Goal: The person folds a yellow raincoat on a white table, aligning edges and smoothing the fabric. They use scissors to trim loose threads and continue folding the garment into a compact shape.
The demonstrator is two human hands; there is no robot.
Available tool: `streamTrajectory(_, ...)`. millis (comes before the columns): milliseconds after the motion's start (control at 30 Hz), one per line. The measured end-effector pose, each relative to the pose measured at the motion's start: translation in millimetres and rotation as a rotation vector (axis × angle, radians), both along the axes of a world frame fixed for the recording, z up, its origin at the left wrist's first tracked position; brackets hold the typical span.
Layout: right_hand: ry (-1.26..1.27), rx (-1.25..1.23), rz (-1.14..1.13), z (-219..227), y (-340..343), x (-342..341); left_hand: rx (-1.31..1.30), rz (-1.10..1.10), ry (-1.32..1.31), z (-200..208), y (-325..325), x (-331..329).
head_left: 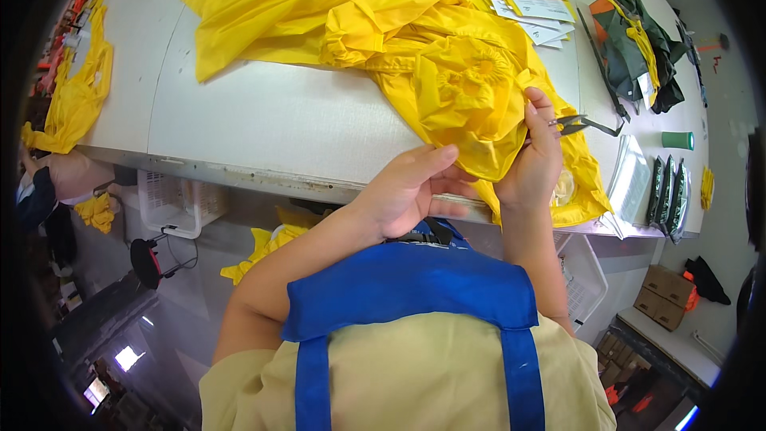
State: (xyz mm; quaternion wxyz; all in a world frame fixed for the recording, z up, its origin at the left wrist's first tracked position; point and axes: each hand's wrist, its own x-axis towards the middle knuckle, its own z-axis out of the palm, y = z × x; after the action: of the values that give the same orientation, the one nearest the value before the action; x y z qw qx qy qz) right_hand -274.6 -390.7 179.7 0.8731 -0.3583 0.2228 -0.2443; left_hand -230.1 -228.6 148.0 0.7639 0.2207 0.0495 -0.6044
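A thin yellow garment (471,124) lies across the near edge of the table, its rounded, gathered part bunched up in front of me. My left hand (407,191) is at the near left rim of this part, thumb on the fabric and fingers curled below it. At the right rim, my right hand (536,152) pinches the cloth between thumb and fingertips. A small pair of thread snips (570,124) rests along the fingers of that hand, blades pointing right. Fabric hides part of the left fingertips.
The white table (263,120) carries yellow fabric (263,0) at the back and folded yellow pieces with white papers (542,20). To the right are a dark green and orange bag (630,48), green tape (678,140) and plastic packets (670,195). White baskets (179,203) sit below.
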Motion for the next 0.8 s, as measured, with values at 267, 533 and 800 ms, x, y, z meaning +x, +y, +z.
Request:
streamTrajectory(267,0.010,0.033,-0.020,-19,3,-25,-0.076,0.371,-0.092,22,-6,9)
streamTrajectory(533,0.045,-1.647,-0.110,-7,-3,-45,0.073,0.448,-0.494,20,-11,9)
streamTrajectory(800,-0.066,-1.821,0.167,3,-16,-22,0.105,0.464,-0.458,25,-14,13)
